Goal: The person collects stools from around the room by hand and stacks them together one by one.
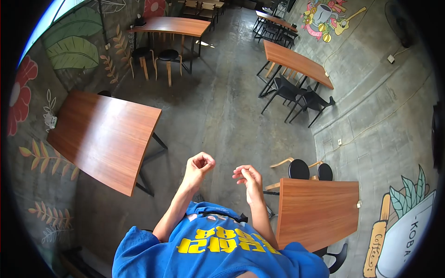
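Observation:
In front of the blue shirt [213, 250] with yellow lettering, both forearms reach forward over the floor. My left hand [200, 167] is curled into a loose ring, thumb against the fingertips, and nothing shows inside it. A short gap to its right separates it from my right hand [249, 180], whose fingers are bent and apart, holding nothing visible. Neither hand touches the other or any furniture. A dark strap [225, 215] crosses the shirt at the waist.
Wooden tables stand at left [106, 139], at right [320, 213], farther right [296, 62] and back left [176, 26]. Black stools [299, 169] and black chairs [289, 88] sit beside them. Concrete floor [218, 106] runs between the tables; painted walls [371, 92] flank the room.

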`<state>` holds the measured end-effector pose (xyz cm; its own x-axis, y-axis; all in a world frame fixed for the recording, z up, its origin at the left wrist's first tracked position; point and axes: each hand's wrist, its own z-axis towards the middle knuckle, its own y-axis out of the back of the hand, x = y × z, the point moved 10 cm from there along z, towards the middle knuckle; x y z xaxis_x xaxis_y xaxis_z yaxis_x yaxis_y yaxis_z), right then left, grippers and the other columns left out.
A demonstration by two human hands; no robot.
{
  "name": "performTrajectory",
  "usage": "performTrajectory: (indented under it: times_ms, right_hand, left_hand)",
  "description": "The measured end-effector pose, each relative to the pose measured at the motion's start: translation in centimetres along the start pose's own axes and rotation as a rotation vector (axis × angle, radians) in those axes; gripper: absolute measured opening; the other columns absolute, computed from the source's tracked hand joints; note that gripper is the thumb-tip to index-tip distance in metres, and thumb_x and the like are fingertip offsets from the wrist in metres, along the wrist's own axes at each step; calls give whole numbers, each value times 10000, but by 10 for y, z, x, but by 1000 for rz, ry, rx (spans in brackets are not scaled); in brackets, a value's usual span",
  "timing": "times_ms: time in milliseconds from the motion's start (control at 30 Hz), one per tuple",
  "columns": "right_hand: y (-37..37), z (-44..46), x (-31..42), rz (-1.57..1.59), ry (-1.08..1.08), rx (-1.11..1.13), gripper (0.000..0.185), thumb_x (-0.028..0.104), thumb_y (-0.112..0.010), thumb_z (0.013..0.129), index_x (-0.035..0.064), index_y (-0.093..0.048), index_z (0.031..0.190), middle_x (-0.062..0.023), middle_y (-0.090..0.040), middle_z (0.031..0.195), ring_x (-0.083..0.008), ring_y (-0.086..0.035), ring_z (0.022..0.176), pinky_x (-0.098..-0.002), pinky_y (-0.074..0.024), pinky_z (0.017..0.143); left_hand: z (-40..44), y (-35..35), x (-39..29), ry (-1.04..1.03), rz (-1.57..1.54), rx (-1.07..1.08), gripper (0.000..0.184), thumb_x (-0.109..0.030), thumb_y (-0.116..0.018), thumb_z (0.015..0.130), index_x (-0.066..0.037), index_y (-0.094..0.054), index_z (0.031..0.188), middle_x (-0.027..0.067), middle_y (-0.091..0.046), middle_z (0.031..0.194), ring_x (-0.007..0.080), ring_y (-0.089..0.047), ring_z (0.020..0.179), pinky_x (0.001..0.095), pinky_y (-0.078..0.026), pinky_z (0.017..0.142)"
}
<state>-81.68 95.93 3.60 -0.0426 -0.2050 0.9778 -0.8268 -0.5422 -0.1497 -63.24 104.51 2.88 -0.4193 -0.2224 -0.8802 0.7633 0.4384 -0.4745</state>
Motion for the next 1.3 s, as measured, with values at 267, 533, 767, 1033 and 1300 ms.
performTrajectory:
  times_ms: [267, 533, 767, 1033, 1300]
  right_hand:
    - [-70, 93, 6, -20, -26, 132, 161, 177, -533, 983, 73, -650, 1022, -63, -699, 969, -144, -673, 843, -253, -486, 685]
    - [-128, 163, -22, -49, -126, 293, 157, 168, -529, 993, 62, -640, 1027, -74, -690, 967, -143, -668, 836, -243, -489, 683]
    - [-167, 247, -28, -60, -169, 352, 157, 177, -543, 985, 64, -635, 1042, -75, -688, 960, -145, -668, 833, -248, -492, 685]
    - [-203, 395, -4, -106, -141, 329, 158, 187, -550, 980, 73, -632, 1053, -72, -687, 958, -147, -667, 834, -257, -490, 690]
    - [-244, 535, 39, -90, -43, 321, 151, 170, -545, 991, 73, -636, 1062, -62, -690, 949, -132, -665, 826, -246, -489, 681]
  left_hand:
    - [55, 69, -25, -102, -15, -160, 126, 55, -640, 853, -62, -620, 810, -43, -597, 782, 24, -518, 718, 183, -408, 679]
    - [78, 129, -21, -30, -10, -298, 70, -34, -676, 844, -79, -647, 888, -46, -591, 817, 39, -535, 767, 207, -428, 724]
    - [141, 165, -41, -11, -11, -367, 80, -80, -673, 872, -71, -661, 951, -41, -600, 828, 39, -537, 794, 214, -434, 763]
    - [278, 211, -75, -31, 15, -338, 75, -114, -640, 923, -70, -659, 981, -56, -574, 826, 30, -501, 777, 200, -402, 721]
    - [417, 259, -126, -95, 133, -287, 103, -185, -641, 951, -97, -683, 984, -66, -599, 845, 36, -490, 786, 215, -401, 723]
